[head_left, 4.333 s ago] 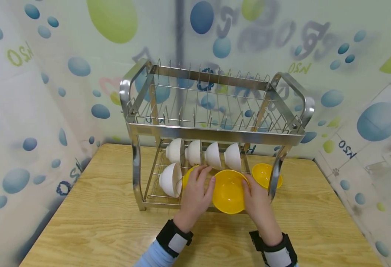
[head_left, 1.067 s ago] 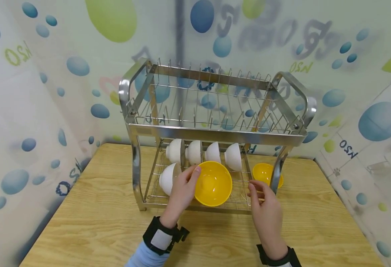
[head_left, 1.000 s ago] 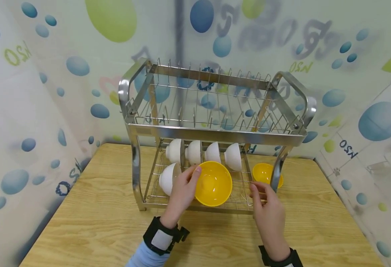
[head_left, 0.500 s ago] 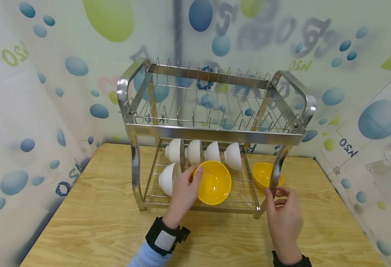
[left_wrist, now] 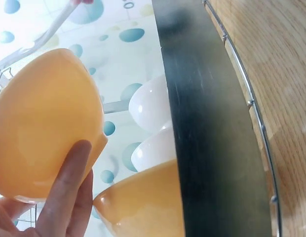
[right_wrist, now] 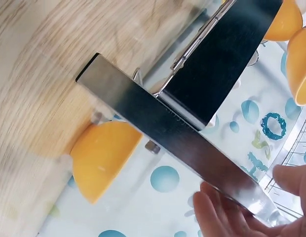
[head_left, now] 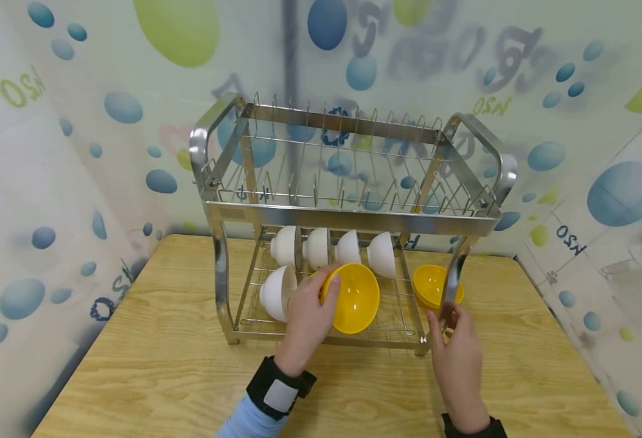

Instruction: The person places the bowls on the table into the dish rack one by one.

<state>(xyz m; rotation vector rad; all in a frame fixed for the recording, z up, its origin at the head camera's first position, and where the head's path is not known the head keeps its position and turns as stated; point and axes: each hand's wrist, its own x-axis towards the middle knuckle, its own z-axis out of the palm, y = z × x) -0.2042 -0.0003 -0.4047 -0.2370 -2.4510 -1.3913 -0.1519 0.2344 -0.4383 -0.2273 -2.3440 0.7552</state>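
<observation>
My left hand (head_left: 307,316) pinches a yellow bowl (head_left: 356,298) by its left rim, over the lower tier of the metal dish rack (head_left: 348,219). The bowl's inside faces the head camera. In the left wrist view a second yellow bowl (left_wrist: 148,202) stands close beside the held one, partly hidden by the rack's front rail. At the rack's right front leg (head_left: 454,274), my right hand (head_left: 457,365) has its fingers curled round the outer side, the thumb on the inner side. Just behind that leg, another yellow bowl (head_left: 430,284) sits on the table.
Several white bowls (head_left: 381,255) stand on edge along the back of the lower tier. One more white bowl (head_left: 274,295) is at its front left. Upright wire prongs line the upper tier (head_left: 331,158). A patterned wall sheet (head_left: 107,201) rises behind the wooden table (head_left: 151,371).
Both hands were on the yellow bowl at first. My right hand has let go and moved right to the rack's leg. My left hand keeps the bowl, now slightly farther left and higher.
</observation>
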